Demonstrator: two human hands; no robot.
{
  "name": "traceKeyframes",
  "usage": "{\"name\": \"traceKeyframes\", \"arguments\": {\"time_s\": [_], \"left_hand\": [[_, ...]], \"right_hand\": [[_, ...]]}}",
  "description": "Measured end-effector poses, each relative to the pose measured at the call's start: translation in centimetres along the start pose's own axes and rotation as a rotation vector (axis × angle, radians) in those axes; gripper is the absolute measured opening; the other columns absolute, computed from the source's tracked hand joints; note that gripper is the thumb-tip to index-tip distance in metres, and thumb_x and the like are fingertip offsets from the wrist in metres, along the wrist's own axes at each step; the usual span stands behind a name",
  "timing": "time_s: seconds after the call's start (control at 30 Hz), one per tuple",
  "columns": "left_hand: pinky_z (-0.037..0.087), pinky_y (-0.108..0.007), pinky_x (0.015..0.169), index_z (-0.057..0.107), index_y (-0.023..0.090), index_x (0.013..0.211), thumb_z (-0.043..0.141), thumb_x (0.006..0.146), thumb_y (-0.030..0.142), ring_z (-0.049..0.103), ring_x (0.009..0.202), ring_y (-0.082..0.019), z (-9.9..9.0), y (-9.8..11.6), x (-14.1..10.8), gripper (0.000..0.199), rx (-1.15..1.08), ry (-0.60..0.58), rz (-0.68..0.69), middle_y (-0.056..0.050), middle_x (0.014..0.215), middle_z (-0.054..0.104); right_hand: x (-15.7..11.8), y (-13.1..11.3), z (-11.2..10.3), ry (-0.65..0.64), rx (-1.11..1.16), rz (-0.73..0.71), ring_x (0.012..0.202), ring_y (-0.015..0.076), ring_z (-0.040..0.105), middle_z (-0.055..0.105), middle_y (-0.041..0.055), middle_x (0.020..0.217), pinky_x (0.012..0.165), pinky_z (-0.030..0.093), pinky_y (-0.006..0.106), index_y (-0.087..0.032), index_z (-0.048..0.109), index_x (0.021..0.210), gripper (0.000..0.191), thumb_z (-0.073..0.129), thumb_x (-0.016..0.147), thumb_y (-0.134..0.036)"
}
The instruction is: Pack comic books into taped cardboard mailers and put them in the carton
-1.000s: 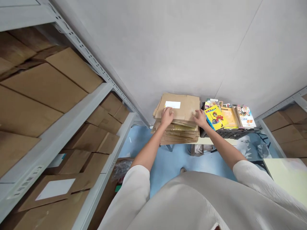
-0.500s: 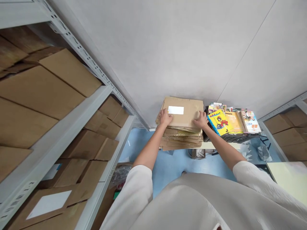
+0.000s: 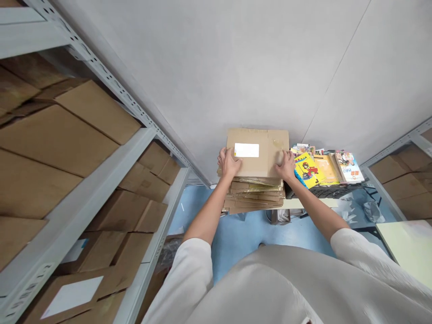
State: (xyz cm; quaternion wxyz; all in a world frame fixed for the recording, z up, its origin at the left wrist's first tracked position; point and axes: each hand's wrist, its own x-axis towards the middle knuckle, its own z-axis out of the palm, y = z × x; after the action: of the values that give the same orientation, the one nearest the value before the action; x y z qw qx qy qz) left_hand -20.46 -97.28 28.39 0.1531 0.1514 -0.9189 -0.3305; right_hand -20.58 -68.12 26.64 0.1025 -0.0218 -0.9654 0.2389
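A flattened cardboard box (image 3: 254, 166) with a white label (image 3: 246, 150) lies uppermost over a stack of flattened cardboard (image 3: 254, 199) against the wall. My left hand (image 3: 230, 163) grips its left edge, thumb on top and fingers curled round the side. At the opposite edge my right hand (image 3: 285, 165) holds it the same way, thumb on the face. The fingertips underneath are hidden. Close to my right hand, a black crate (image 3: 324, 192) holds several books, a yellow comic book (image 3: 308, 170) lying on top.
Shelving (image 3: 111, 162) packed with cardboard boxes rises on the left, and another rack (image 3: 403, 180) stands on the right. A pale yellow tabletop (image 3: 407, 247) is at the lower right. Plastic bags (image 3: 374, 211) lie beyond it. The floor (image 3: 236, 247) is blue.
The top flattened box has shifted slightly up and toward the wall, and its face looks larger and squarer. Both hands have moved with it, with fingers more wrapped round its edges.
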Motion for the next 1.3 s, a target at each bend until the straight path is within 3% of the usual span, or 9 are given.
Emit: {"name": "traceKeyframes", "arguments": {"time_s": [0.17, 0.37, 0.53, 0.67, 0.83, 1.03, 1.17, 1.3], "left_hand": [[0.036, -0.059, 0.130, 0.060, 0.032, 0.147, 0.083, 0.083, 0.033, 0.039, 0.156, -0.042, -0.3, 2.4, -0.6, 0.068, -0.038, 0.025, 0.072, -0.009, 0.173, 0.035], [0.032, -0.063, 0.130, 0.060, 0.032, 0.146, 0.081, 0.087, 0.033, 0.036, 0.157, -0.043, 0.5, 7.2, -2.3, 0.063, -0.049, 0.035, 0.207, -0.010, 0.171, 0.038], [0.036, -0.062, 0.129, 0.059, 0.031, 0.149, 0.080, 0.090, 0.035, 0.040, 0.155, -0.041, 2.9, 12.6, -5.1, 0.063, -0.024, 0.001, 0.286, -0.011, 0.165, 0.046], [0.027, -0.054, 0.135, 0.059, 0.028, 0.146, 0.079, 0.091, 0.032, 0.042, 0.155, -0.035, 5.7, 17.9, -8.5, 0.059, -0.055, -0.036, 0.408, -0.012, 0.160, 0.047], [0.025, -0.055, 0.135, 0.057, 0.027, 0.146, 0.077, 0.091, 0.030, 0.041, 0.156, -0.036, 10.3, 25.5, -14.6, 0.058, -0.088, -0.124, 0.538, -0.014, 0.158, 0.045], [0.029, -0.053, 0.134, 0.057, 0.025, 0.143, 0.074, 0.091, 0.027, 0.037, 0.158, -0.036, 17.6, 34.2, -24.3, 0.055, -0.128, -0.277, 0.673, -0.014, 0.161, 0.043], [0.029, -0.054, 0.134, 0.058, 0.024, 0.143, 0.071, 0.091, 0.024, 0.040, 0.157, -0.036, 22.8, 38.9, -31.9, 0.054, -0.146, -0.424, 0.751, -0.015, 0.159, 0.048], [0.031, -0.055, 0.133, 0.058, 0.024, 0.144, 0.069, 0.089, 0.019, 0.044, 0.155, -0.036, 27.7, 42.6, -38.9, 0.057, -0.144, -0.584, 0.825, -0.016, 0.156, 0.051]], "right_hand": [[-0.4, 1.2, -2.1, 0.085, 0.038, 0.000, 0.151, 0.0480, 0.035, 0.019, 0.0218, 0.176, 0.114, 0.041, 0.072, -0.026, 0.028, 0.170, 0.093, 0.063, 0.085, -0.040], [-2.1, 4.0, -6.4, 0.150, 0.044, 0.040, 0.155, 0.0474, 0.031, 0.019, 0.0217, 0.176, 0.117, 0.038, 0.070, -0.025, 0.030, 0.170, 0.091, 0.062, 0.085, -0.038], [-4.4, 8.7, -10.8, 0.189, 0.016, 0.135, 0.156, 0.0479, 0.030, 0.018, 0.0212, 0.177, 0.118, 0.037, 0.071, -0.026, 0.026, 0.172, 0.094, 0.063, 0.086, -0.037], [-7.2, 13.8, -15.0, 0.231, 0.004, 0.198, 0.157, 0.0462, 0.028, 0.017, 0.0208, 0.177, 0.120, 0.036, 0.067, -0.024, 0.030, 0.170, 0.089, 0.062, 0.087, -0.038], [-12.4, 21.7, -20.7, 0.304, -0.006, 0.313, 0.155, 0.0452, 0.031, 0.014, 0.0203, 0.177, 0.118, 0.038, 0.065, -0.024, 0.032, 0.168, 0.085, 0.060, 0.089, -0.038], [-20.2, 33.5, -26.9, 0.382, -0.047, 0.472, 0.154, 0.0475, 0.031, 0.013, 0.0192, 0.177, 0.118, 0.037, 0.067, -0.027, 0.032, 0.168, 0.087, 0.063, 0.087, -0.038], [-26.6, 40.2, -29.9, 0.402, -0.076, 0.614, 0.155, 0.0468, 0.030, 0.016, 0.0187, 0.177, 0.118, 0.035, 0.068, -0.027, 0.036, 0.166, 0.083, 0.060, 0.087, -0.036], [-33.1, 45.3, -31.7, 0.411, -0.074, 0.801, 0.155, 0.0467, 0.031, 0.018, 0.0184, 0.178, 0.119, 0.034, 0.068, -0.028, 0.039, 0.165, 0.083, 0.061, 0.085, -0.036]]}}
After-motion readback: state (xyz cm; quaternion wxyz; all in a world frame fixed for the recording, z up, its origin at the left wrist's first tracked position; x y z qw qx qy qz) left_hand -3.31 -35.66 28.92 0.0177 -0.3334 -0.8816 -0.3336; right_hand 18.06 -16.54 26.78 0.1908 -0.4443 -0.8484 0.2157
